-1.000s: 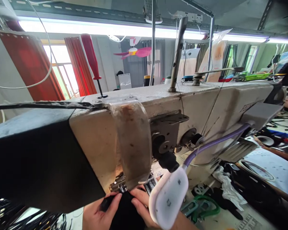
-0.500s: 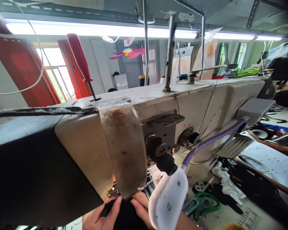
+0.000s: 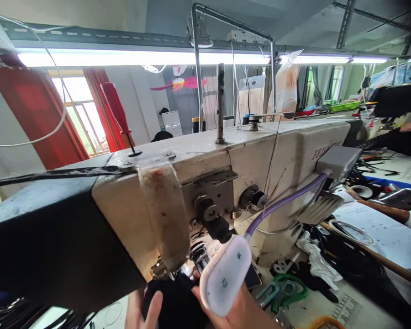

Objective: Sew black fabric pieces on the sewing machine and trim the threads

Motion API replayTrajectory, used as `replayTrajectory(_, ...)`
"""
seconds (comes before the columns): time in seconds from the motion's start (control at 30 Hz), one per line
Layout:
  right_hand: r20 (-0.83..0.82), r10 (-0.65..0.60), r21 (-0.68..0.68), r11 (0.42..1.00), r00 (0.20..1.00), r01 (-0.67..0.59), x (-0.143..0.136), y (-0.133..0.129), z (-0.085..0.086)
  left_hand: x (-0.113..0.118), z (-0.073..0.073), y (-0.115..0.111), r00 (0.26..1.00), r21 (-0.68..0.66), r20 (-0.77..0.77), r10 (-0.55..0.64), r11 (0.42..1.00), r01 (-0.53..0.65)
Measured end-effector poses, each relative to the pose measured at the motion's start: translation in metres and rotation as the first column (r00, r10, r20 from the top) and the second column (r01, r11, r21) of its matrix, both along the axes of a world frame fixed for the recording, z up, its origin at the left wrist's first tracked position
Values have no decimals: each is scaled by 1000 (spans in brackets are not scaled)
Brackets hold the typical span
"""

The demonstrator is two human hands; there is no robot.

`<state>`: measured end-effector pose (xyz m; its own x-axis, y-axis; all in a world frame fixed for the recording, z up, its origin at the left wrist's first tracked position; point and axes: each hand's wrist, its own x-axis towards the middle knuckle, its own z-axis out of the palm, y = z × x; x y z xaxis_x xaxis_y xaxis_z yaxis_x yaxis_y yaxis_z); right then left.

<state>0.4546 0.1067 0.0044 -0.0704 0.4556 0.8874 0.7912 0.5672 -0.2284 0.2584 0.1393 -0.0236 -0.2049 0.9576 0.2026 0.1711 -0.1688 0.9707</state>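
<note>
A sewing machine [image 3: 212,164] spanned the worktop [image 3: 352,299], whose near edge was out of view. Below its head, a white oval lamp [image 3: 226,278] partly covered the work. Black cloth [image 3: 178,304] sat under the presser area, on the operator's side. It looked light, soft and limp, probably not fragile, best held flat by both side edges, clear of the needle. The right hand [image 3: 214,317] touched its right edge, fingers mostly hidden; the left hand [image 3: 135,308] laid a thumb over its left. I could not tell how firmly either gripped.
</note>
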Motion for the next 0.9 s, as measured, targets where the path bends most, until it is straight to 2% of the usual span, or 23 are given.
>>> replayTrajectory(0.1, -10, -11, -144, 989, 1000, 9, 4, -17, 21, 7, 13, -6, 992, -134, 9, -125, 983, 125)
replayTrajectory(0.2, -44, 42, -198, 979, 998, -50, -3, -25, 29, 13, 35, -9, 982, -162, 48, -181, 969, 187)
replayTrajectory(0.3, -115, 117, -243, 960, 986, -142, -15, -28, 18, 15, 53, -11, 972, -168, 96, -215, 959, 229)
replayTrajectory(0.4, -134, 116, -270, 951, 984, -149, -24, -27, 2, 16, 64, -13, 950, -208, 157, -270, 931, 299)
replayTrajectory(0.53, -151, 77, -196, 975, 986, -106, -30, -24, -8, 18, 68, -12, 941, -248, 183, -286, 913, 325)
replayTrajectory(0.67, -179, 59, -111, 991, 982, -79, -35, -21, -10, 13, 63, -3, 928, -270, 104, -357, 888, 372)
replayTrajectory(0.9, -167, 24, -74, 997, 986, -37, -41, -16, -21, 0, 63, 6, 889, -363, 27, -456, 825, 434)
